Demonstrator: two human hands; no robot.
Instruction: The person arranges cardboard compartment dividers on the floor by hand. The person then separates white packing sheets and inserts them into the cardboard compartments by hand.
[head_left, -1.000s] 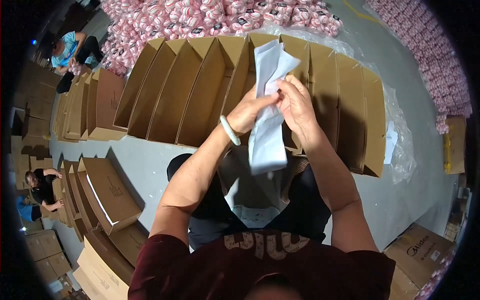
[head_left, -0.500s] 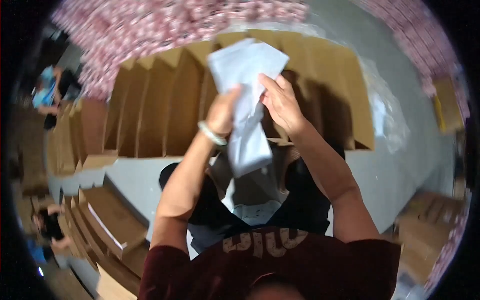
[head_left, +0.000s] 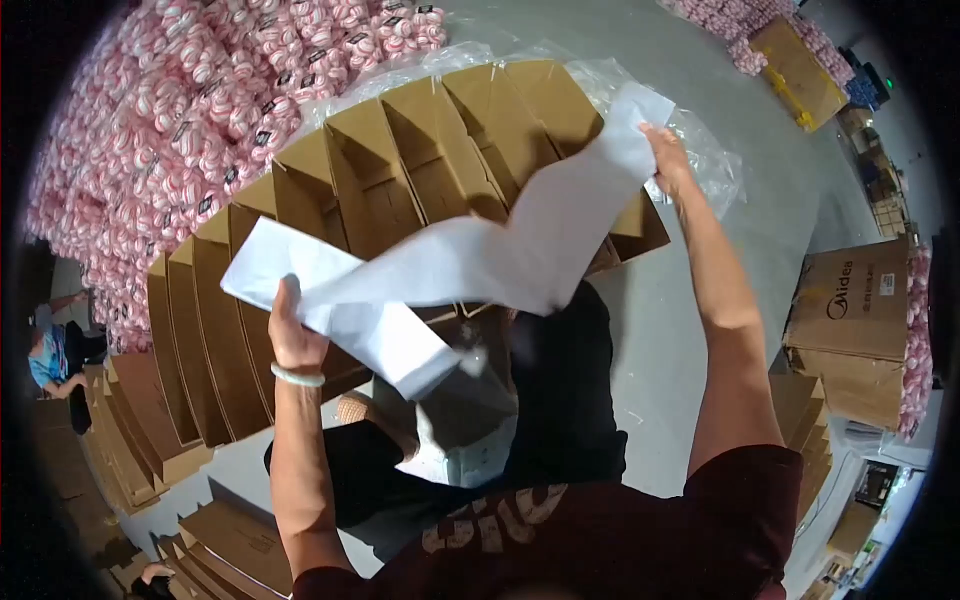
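A long white strip, which looks like paper or thin plastic, (head_left: 440, 265) stretches between my hands and sags and folds in the middle. My left hand (head_left: 297, 335), with a pale band at its wrist, pinches the strip near its left end. At the upper right, my right hand (head_left: 668, 160) grips the other end. Below the strip stands a fan-shaped row of open cardboard boxes (head_left: 440, 190), pressed side by side. Their visible insides are bare cardboard; the strip hides part of the nearer ones.
Pink-and-white striped bundles (head_left: 170, 150) are heaped at the upper left. Clear plastic film (head_left: 715, 165) lies behind the boxes. A large Midea carton (head_left: 850, 310) stands at the right. More cardboard boxes (head_left: 225, 545) sit at the lower left, and a person in blue (head_left: 50, 360) is at the far left.
The white strip has gone from bunched between close hands to spread wide. My left hand moved left and down, my right hand right. The view has turned, so the boxes appear tilted.
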